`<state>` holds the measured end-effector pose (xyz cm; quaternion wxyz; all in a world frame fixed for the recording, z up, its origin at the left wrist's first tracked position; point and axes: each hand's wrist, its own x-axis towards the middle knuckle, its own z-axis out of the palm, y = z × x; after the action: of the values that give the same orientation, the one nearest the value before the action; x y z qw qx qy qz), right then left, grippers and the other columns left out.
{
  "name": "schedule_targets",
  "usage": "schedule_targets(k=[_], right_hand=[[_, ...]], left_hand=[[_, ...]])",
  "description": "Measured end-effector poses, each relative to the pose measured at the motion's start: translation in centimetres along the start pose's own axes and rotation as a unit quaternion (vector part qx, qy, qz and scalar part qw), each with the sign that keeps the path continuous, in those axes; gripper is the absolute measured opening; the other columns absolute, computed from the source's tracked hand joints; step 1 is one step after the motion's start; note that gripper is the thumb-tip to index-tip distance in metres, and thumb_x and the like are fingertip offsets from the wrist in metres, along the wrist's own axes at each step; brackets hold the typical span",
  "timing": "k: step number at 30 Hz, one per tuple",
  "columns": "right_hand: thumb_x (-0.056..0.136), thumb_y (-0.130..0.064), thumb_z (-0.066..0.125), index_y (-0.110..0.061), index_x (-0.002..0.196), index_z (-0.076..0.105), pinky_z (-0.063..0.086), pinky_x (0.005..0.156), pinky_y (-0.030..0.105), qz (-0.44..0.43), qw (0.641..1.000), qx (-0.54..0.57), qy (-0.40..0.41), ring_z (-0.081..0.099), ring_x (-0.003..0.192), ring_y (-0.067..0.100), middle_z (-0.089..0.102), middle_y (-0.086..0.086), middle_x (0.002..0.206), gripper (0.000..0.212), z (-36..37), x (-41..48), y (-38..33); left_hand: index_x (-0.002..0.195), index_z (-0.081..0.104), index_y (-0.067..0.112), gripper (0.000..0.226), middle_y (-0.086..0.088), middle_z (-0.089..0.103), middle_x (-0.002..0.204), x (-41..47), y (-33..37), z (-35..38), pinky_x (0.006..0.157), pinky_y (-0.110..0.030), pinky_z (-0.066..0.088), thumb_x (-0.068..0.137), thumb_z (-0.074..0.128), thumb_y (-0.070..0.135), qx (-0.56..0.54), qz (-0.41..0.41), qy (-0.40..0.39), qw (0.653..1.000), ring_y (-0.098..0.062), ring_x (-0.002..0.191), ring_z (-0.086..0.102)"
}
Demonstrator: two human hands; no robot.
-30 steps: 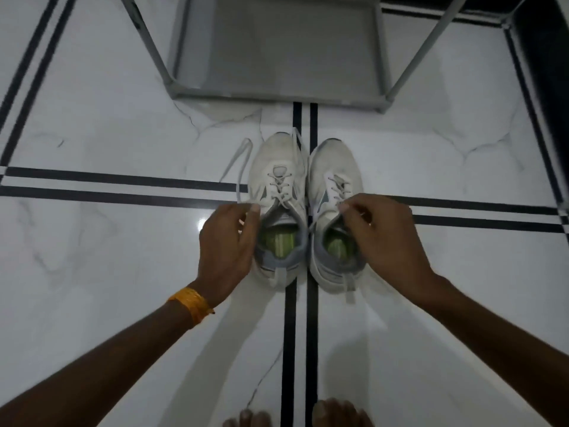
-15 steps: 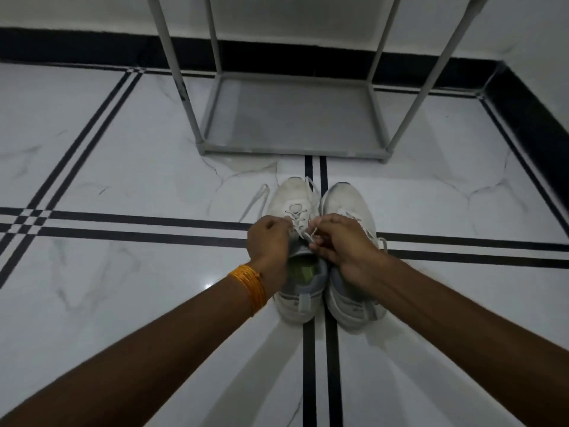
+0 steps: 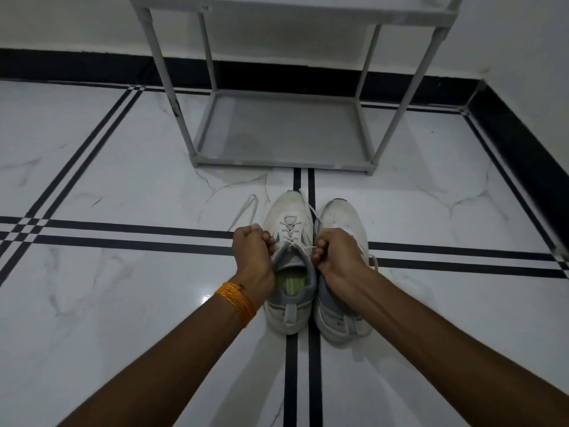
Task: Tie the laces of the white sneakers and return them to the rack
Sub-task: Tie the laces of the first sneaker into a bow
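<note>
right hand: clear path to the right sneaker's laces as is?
Probably yes. The right hand hovers directly over the right sneaker, nothing between them, but it's currently gripping a lace of the left sneaker.

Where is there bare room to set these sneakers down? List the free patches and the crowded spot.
Free: the rack's bottom shelf, bare between its four posts; the floor strip between rack and sneaker toes; the tiles left of the left hand. Crowded: the centre, where both hands, right hand, pull laces over the left sneaker, right sneaker alongside.
</note>
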<state>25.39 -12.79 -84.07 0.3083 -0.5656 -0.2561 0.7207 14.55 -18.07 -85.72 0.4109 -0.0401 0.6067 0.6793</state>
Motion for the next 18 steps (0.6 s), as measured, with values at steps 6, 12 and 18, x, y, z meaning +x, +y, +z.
schedule_targets(k=[6, 12, 18], right_hand=[[0.096, -0.015, 0.052, -0.007, 0.098, 0.067, 0.041, 0.057, 0.021, -0.135, 0.948, -0.268, -0.111, 0.05, 0.063, 0.011, 0.056, -0.001, 0.071, 0.017, 0.4, -1.6, -1.3], [0.088, -0.007, 0.057, -0.017, 0.087, 0.069, 0.054, 0.083, 0.029, -0.231, 0.84, -0.447, -0.202, 0.066, 0.09, 0.017, 0.069, 0.0, 0.093, 0.015, 1.8, -1.9, -2.7], [0.099, -0.021, 0.05, -0.009, 0.068, 0.06, 0.056, 0.078, 0.032, -0.241, 0.891, -0.322, -0.208, 0.061, 0.063, 0.016, 0.059, 0.004, 0.061, 0.034, 1.4, -2.6, -5.3]], left_hand=[[0.101, 0.061, 0.0, 0.024, -0.005, 0.064, 0.083, -2.3, 3.3, 0.3, 0.062, -0.012, 0.05, 0.101, 0.045, 0.017, 0.199, 0.184, -0.186, 0.944, -0.006, 0.07, 0.063], [0.102, 0.065, 0.011, 0.021, 0.001, 0.073, 0.094, -1.9, 6.2, 2.9, 0.073, -0.009, 0.053, 0.1, 0.049, 0.025, 0.397, 0.363, -0.28, 0.795, -0.006, 0.088, 0.069], [0.091, 0.062, 0.01, 0.034, 0.0, 0.065, 0.078, -0.3, 7.2, 1.8, 0.069, -0.031, 0.052, 0.104, 0.038, 0.029, 0.415, 0.358, -0.324, 0.771, -0.012, 0.071, 0.062]])
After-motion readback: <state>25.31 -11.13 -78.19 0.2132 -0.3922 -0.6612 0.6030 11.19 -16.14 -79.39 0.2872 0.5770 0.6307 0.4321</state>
